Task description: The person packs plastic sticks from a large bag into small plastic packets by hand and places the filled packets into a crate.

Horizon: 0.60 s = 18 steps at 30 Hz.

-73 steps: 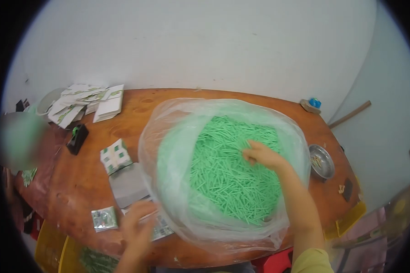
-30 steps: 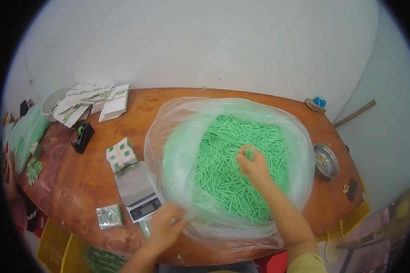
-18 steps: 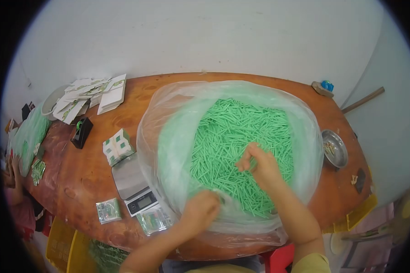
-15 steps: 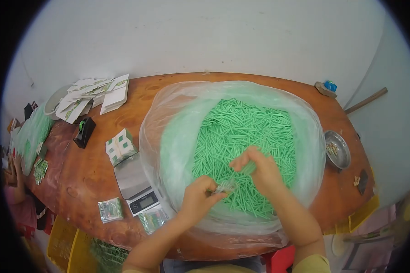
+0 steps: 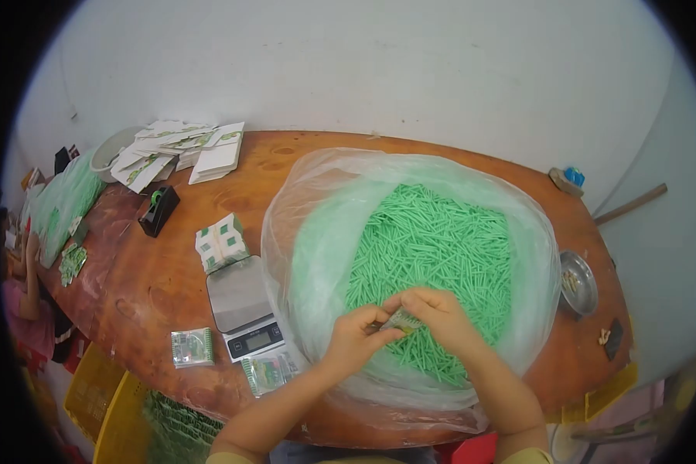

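Thin green sticks (image 5: 433, 240) fill a large clear plastic bag (image 5: 317, 201) whose mouth is spread wide on the table. Over the front part of the sticks, my left hand (image 5: 359, 336) pinches a small clear plastic packet (image 5: 402, 320) between thumb and fingers. My right hand (image 5: 433, 309) meets it from the other side, its fingers closed at the packet's upper edge. Some green shows through the packet; the fingers partly cover it. Left of the bag is a digital scale (image 5: 243, 309), with filled packets (image 5: 269, 373) at its front edge and another packet (image 5: 192, 347) beside it.
A banded stack of printed cards (image 5: 222, 243) stands behind the scale. Farther left are a tape dispenser (image 5: 159, 211) and white printed cards (image 5: 218, 155). A metal bowl (image 5: 578, 284) sits at right. Yellow crates (image 5: 120, 417) stand below the table; another person (image 5: 29, 301) sits far left.
My right hand has come down and left to the packet, where both hands now meet. The sticks it held are no longer visible in its fingers. The view has shifted slightly left.
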Available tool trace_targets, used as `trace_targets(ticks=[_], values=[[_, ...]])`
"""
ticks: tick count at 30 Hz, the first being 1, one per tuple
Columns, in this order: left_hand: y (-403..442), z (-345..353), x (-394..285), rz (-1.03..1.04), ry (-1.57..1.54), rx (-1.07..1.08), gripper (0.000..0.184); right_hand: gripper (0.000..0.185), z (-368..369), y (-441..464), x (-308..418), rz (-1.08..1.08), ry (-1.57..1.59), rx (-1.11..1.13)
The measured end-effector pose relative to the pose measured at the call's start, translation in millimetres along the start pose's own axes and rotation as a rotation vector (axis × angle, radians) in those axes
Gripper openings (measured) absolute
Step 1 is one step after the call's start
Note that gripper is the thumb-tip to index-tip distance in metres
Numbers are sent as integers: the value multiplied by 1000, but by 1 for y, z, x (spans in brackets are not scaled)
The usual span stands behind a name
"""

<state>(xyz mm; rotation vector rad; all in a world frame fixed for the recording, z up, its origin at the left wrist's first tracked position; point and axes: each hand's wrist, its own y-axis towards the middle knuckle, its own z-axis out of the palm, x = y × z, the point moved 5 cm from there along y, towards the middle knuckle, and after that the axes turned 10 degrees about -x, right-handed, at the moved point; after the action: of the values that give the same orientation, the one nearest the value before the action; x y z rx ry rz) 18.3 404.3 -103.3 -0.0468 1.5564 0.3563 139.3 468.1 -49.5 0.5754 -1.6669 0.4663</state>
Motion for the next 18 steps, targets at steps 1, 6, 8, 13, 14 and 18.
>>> trace_targets(ticks=[1,6,8,13,14,18], values=[[0,1,-4,5,-14,-22,10,27,-1,0,0,20,-23,27],[-7,-17,-33,120,-125,-55,17,36,-5,-18,73,-405,-89,-301],[-19,-29,-37,62,-131,-55,26,34,27,-31,76,-610,-747,-63],[-93,-104,-93,281,113,-3,34,25,131,-70,101,-1081,-733,133],[-115,-117,-99,301,301,28,35,30,152,-78,102,-1093,-709,298],[-224,-282,-69,72,1036,-660,36,40,149,-69,86,-943,-734,215]])
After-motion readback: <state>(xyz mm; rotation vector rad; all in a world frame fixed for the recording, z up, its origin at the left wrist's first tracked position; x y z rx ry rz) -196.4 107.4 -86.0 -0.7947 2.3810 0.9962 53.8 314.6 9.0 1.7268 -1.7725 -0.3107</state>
